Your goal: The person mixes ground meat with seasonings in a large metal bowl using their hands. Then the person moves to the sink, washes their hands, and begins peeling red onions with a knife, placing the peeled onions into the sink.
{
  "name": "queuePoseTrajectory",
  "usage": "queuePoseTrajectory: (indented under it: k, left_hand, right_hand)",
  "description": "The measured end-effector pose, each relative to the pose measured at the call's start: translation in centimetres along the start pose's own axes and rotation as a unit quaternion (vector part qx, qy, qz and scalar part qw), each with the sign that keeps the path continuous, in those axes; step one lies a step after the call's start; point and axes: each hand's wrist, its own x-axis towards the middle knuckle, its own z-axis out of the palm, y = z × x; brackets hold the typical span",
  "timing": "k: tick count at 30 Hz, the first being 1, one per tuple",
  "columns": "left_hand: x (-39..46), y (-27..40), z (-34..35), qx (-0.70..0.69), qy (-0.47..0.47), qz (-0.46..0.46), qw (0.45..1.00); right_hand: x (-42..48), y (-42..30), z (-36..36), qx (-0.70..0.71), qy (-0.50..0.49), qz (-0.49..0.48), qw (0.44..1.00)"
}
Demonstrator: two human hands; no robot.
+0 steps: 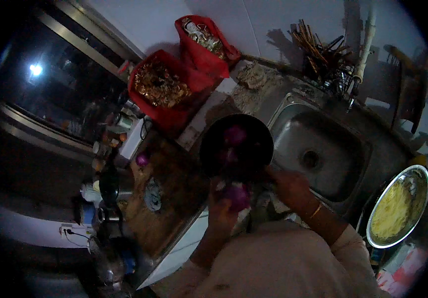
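My left hand (223,214) grips a purple onion (237,197) just below a dark round bowl or pan (205,149). My right hand (290,189) is close to the lower right rim of that vessel, its fingertips lost in shadow. Whether it holds a tool or the rim itself, I cannot tell. Inside the dark vessel lie purple onion pieces or whole onions (234,135), dimly lit. Another purple onion (142,159) rests on the brown countertop to the left.
A stainless steel sink (333,130) adjoins on the right, under a tap (352,97). Farther right stands a metal bowl (376,242) of yellow shreds. Red bags (154,115) with gold decorations sit at the back. Bundled chopsticks (312,52) stand behind the sink. Jars and pots line the left.
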Motion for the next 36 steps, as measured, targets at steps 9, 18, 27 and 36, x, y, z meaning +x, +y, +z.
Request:
queuePoseTrajectory:
  k: [9,18,27,36]
  left_hand:
    - [2.6,2.6,2.4,-0.295,0.082,-0.026,0.952]
    - [5.2,0.0,1.1,-0.247,-0.042,-0.032,0.967]
    - [4.7,0.6,1.5,-0.147,-0.042,-0.021,0.988]
    - [4.8,0.5,1.0,-0.120,-0.022,0.005,0.992]
  right_hand:
    - [-0.1,2.1,-0.2,0.052,0.143,0.065,0.986]
    - [-0.8,0.9,-3.0,0.111,0.154,0.051,0.980]
    - [-0.1,-0.1,-1.8,-0.005,0.159,-0.070,0.985]
    - [1.9,-1.6,-0.9,0.008,0.184,-0.107,0.977]
